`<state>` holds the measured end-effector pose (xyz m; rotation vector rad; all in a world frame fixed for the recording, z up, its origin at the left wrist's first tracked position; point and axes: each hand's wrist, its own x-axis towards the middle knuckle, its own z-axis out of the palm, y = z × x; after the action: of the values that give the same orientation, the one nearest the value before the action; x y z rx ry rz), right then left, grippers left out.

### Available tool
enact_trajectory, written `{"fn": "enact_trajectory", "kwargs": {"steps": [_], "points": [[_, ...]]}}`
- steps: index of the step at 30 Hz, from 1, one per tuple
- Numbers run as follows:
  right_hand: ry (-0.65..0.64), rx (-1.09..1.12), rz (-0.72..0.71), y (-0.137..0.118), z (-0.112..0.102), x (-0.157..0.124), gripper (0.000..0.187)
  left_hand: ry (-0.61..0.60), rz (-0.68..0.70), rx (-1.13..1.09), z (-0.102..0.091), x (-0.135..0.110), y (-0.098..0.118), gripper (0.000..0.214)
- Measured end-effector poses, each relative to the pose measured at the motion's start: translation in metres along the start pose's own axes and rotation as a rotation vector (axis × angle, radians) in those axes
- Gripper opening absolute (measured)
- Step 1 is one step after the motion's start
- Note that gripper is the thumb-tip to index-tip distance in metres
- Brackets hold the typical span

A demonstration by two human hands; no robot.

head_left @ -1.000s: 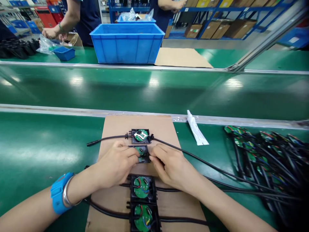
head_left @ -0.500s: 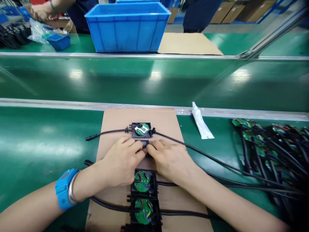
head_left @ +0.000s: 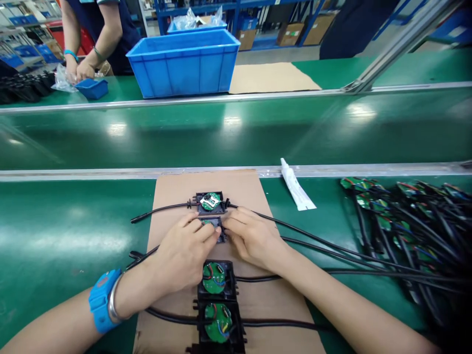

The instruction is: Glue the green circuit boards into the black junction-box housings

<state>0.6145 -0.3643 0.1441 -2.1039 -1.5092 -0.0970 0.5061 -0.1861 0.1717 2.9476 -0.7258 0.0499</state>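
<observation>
On a brown cardboard sheet [head_left: 243, 187] lie several black square housings with round green circuit boards and black cables. My left hand [head_left: 180, 255] and my right hand [head_left: 250, 238] both pinch the second housing [head_left: 214, 229] from either side, fingers closed on it. It lies just below the farthest housing [head_left: 210, 202]. Two more housings, one [head_left: 216, 280] and another [head_left: 219, 322], lie nearer to me. A blue wristband [head_left: 99, 300] is on my left wrist.
A white tube [head_left: 295, 186] lies right of the cardboard. A heap of cabled green boards [head_left: 405, 221] fills the right. Beyond a metal rail runs a green conveyor belt [head_left: 236, 132]. A blue crate [head_left: 184, 61] stands across it, where another person's hands [head_left: 79, 69] work by a small blue tray [head_left: 92, 88].
My hands have stayed on the second housing, the fingers shifting slightly. The view has tilted a little. The person across the belt has moved their hands to the small blue tray.
</observation>
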Motion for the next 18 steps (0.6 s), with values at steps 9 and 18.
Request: {"fn": "enact_trajectory", "kwargs": {"steps": [9, 18], "points": [[-0.192, 0.095, 0.092, 0.002, -0.028, 0.005, 0.014, 0.102, -0.017, -0.117, -0.020, -0.008, -0.006, 0.032], [0.004, 0.030, 0.248, 0.017, -0.026, 0.014, 0.020, 0.065, -0.427, -0.176, -0.007, -0.001, -0.070, 0.007]]}}
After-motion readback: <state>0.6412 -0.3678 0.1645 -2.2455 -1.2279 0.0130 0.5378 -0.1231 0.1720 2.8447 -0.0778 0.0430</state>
